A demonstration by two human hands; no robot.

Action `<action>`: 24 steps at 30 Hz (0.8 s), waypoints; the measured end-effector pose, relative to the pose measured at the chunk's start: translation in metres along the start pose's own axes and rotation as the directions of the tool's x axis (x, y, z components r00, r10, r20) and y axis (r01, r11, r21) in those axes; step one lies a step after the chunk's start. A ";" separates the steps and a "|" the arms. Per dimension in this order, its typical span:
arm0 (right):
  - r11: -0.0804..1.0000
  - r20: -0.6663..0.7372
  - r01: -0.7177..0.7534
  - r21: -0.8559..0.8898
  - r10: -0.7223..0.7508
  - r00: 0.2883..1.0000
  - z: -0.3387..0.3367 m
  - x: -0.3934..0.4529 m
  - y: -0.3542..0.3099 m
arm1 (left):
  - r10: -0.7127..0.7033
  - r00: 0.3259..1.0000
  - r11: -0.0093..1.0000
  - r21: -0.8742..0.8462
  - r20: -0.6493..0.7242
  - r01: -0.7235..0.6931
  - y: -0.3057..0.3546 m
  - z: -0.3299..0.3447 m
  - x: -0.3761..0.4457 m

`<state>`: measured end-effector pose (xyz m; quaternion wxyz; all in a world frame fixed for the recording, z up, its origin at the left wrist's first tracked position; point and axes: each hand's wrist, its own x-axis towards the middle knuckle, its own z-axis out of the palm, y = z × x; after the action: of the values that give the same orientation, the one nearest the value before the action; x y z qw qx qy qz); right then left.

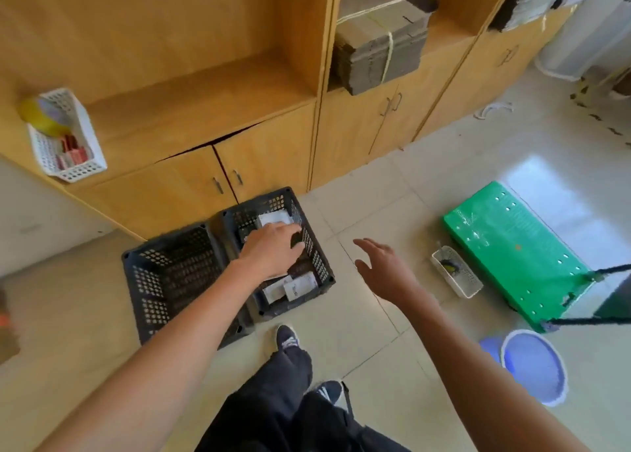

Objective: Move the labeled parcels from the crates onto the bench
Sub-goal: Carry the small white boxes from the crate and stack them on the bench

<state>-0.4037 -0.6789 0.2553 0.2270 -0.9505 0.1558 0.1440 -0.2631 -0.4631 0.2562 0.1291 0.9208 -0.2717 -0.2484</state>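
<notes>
— Head view: where's your left hand (pixel 269 251)?
— Down in the right crate (pixel 316 263), fingers (pixel 290 231) curled onto a dark parcel (pixel 296 240); you can't tell if they grip it.
— And more parcels?
— White-labeled parcels (pixel 290 289) lie at that crate's near end. The left crate (pixel 170 274) touches it.
— Your right hand (pixel 384 267)?
— It hovers over the floor (pixel 375 332), fingers spread, holding nothing.

perforated plastic crates (pixel 177 274), glossy floor tiles (pixel 392 192)

Bright daylight, floor (pixel 553 178) glare, soft fisheye edges.
</notes>
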 end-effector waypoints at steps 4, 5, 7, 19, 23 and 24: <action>0.989 0.104 0.132 -0.062 -0.125 0.987 0.001 0.064 -0.024 | -0.138 0.990 0.986 -0.101 -0.025 0.134 -0.041 0.004 0.017; 0.986 0.126 0.154 -0.065 -0.145 0.981 0.002 0.077 -0.030 | -0.170 0.985 0.978 -0.127 -0.025 0.165 -0.050 0.005 0.021; 0.978 0.178 0.196 -0.069 -0.181 0.967 0.004 0.099 -0.041 | -0.225 0.974 0.960 -0.174 -0.021 0.218 -0.063 0.006 0.028; 0.876 0.494 0.447 -0.178 -0.314 0.811 0.017 0.227 -0.082 | -0.525 0.849 0.765 -0.469 -0.060 0.440 -0.098 0.027 0.051; 0.834 0.596 0.524 -0.173 -0.335 0.730 0.028 0.276 -0.079 | -0.640 0.768 0.642 -0.546 0.004 0.538 -0.092 0.048 0.067; 0.824 0.619 0.541 -0.167 -0.339 0.709 0.032 0.288 -0.075 | -0.667 0.745 0.615 -0.559 0.006 0.556 -0.088 0.055 0.072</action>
<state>-0.1205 -0.6667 0.1579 0.1248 -0.8974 -0.1803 0.3828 -0.2014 -0.4368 0.1492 0.3099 0.9052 0.1539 -0.2468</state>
